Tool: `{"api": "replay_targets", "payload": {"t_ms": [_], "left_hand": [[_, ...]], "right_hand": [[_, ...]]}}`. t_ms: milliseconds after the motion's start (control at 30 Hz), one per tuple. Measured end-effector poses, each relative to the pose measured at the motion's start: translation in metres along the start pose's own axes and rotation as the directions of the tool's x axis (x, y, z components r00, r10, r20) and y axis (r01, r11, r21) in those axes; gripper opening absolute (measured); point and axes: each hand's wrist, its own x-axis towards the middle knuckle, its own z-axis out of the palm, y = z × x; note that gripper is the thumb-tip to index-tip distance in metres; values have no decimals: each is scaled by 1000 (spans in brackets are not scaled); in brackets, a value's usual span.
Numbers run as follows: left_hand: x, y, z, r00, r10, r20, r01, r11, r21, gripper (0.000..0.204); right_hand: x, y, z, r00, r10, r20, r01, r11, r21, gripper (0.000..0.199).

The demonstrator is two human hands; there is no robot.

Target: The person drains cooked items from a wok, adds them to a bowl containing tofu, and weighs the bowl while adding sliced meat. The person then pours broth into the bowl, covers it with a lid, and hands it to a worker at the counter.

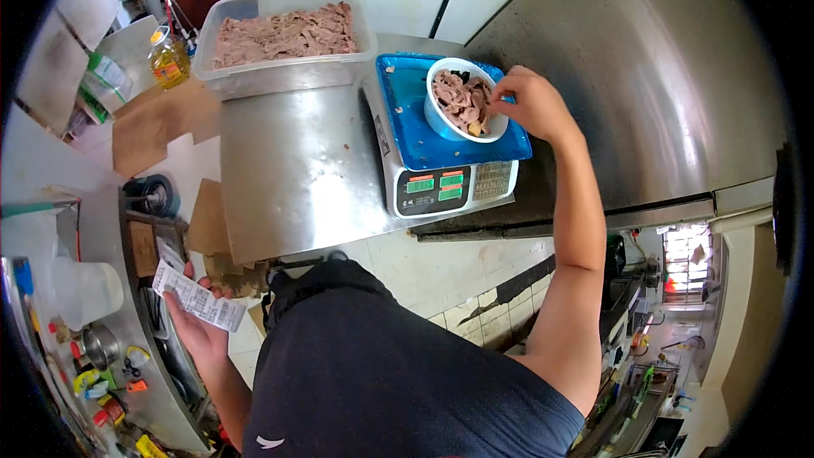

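Note:
My left hand, low on the left, grips a printed paper receipt between thumb and fingers. On the blue tray of a digital scale stands a round white bowl, tilted a little in view. Sliced cooked meat fills it, with some dark bits and a yellowish piece among the slices. Over the bowl's right rim reaches my right hand, its fingers pinched together at the meat's edge; what lies between the fingertips is hidden. A few meat scraps lie on the blue tray.
A large clear plastic tub of sliced meat stands at the back of the steel table. Beyond its left side is a bottle of yellow oil. A big steel panel rises close on the right. Cluttered shelves line the left.

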Motion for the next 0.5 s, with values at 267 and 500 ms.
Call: {"api": "replay_targets", "payload": {"t_ms": [267,500], "left_hand": [[-3,3,-13,999,14,-31,-14,1000,-5,65],[-5,8,-22,1000,12,2,-12,1000,18,67]], "right_hand": [[5,-16,20,986,-15,166,16,1000,-7,29],[-4,-8,-15,999,47,21,-46,999,-7,27]]}}
